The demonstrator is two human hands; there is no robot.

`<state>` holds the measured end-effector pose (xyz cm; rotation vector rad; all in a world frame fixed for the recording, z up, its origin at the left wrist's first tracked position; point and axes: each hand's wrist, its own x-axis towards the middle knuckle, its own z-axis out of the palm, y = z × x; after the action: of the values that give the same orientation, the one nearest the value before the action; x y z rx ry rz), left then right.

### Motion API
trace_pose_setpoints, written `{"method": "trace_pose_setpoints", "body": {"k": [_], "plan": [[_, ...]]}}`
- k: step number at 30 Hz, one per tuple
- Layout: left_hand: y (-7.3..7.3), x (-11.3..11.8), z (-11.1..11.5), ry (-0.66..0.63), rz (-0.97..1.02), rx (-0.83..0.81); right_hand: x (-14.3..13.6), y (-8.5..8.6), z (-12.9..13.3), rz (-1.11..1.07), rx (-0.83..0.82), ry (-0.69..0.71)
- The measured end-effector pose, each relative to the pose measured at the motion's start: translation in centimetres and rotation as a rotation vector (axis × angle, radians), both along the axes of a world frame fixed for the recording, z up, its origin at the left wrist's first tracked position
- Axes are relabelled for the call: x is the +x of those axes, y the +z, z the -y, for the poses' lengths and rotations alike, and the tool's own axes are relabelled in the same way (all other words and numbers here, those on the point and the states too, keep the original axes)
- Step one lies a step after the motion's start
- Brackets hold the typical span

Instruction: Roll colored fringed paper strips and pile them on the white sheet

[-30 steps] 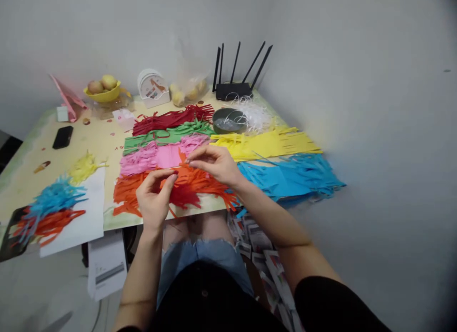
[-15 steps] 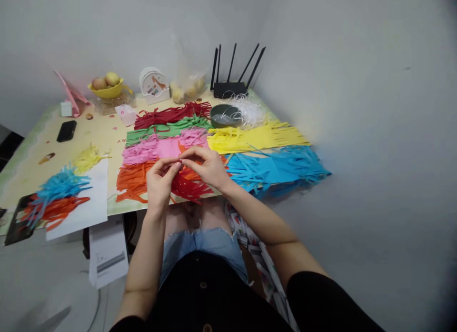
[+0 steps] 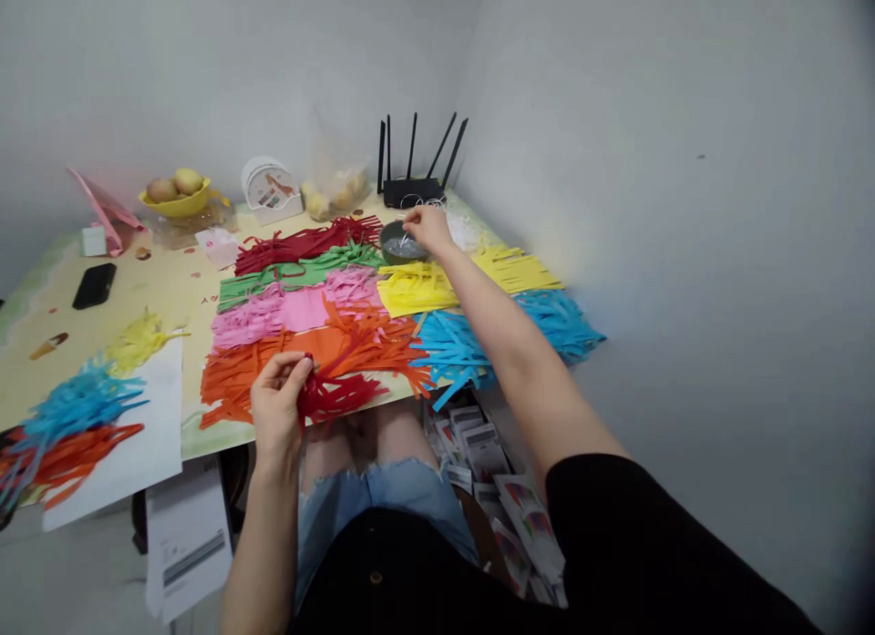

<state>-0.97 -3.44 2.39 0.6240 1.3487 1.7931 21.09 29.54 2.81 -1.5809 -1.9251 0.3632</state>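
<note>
A red fringed paper tassel [image 3: 342, 395] hangs from the pinched fingertips of my left hand [image 3: 277, 398], at the table's front edge. My right hand [image 3: 429, 230] is stretched out over the rim of a dark green bowl [image 3: 393, 252]. Its thumb and fingers are pinched together; what they hold, if anything, is too small to make out. Clear and whitish bits lie in the bowl. Around it are stacks of fringed paper: yellow [image 3: 424, 289], orange [image 3: 321, 348], pink [image 3: 304, 307], green [image 3: 307, 269], dark red [image 3: 293, 248] and blue [image 3: 561, 321].
White strings [image 3: 461, 231] lie behind the bowl, before a black router [image 3: 414, 192]. Finished-looking blue tassels [image 3: 86, 398] rest on white paper [image 3: 160, 416] at left. A phone [image 3: 94, 286], a yellow fruit bowl [image 3: 179, 202] and a white round-topped holder [image 3: 272, 190] stand farther back.
My right hand has left my left hand and moved forward to the bowl. My left hand has shifted slightly left and down, keeping the red tassel. The view has shifted a little.
</note>
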Motion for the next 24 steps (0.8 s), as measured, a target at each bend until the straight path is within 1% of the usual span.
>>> {"method": "trace_pose_setpoints", "body": {"k": [2, 6, 9, 12, 15, 17, 19, 21, 23, 24], "plan": [[-0.1, -0.4, 0.7, 0.014, -0.018, -0.032, 0.9, -0.5, -2.1, 0.062, -0.027, -0.015], [-0.8, -1.1, 1.1, 0.003, -0.048, -0.071, 1.7, -1.8, -3.9, 0.200, -0.090, -0.039], [-1.4, -1.4, 0.9, -0.044, -0.046, -0.088, 1.8, -2.5, -4.6, 0.285, -0.136, -0.027], [-1.6, -1.3, 0.4, -0.074, -0.050, -0.100, 1.7, -2.8, -5.0, 0.340, -0.172, -0.009], [-1.5, -0.9, 0.1, -0.074, -0.048, -0.117, 1.6, -2.7, -5.2, 0.358, -0.196, 0.003], [-1.4, -0.7, -0.1, -0.073, -0.034, -0.129, 1.6, -2.3, -5.1, 0.347, -0.202, 0.014], [-1.4, -0.7, -0.3, -0.062, -0.024, -0.128, 1.0, -1.6, -4.4, 0.313, -0.192, 0.032], [-1.5, -0.7, -0.6, -0.040, -0.035, -0.103, -0.3, -0.8, -2.4, 0.265, -0.161, 0.070], [-1.5, -0.9, -0.9, -0.011, -0.089, -0.054, -2.5, 0.0, 1.5, 0.120, -0.130, 0.187], [-1.4, -0.9, -1.0, 0.001, -0.131, -0.027, -3.6, 0.3, 4.1, -0.085, -0.122, 0.303]]}}
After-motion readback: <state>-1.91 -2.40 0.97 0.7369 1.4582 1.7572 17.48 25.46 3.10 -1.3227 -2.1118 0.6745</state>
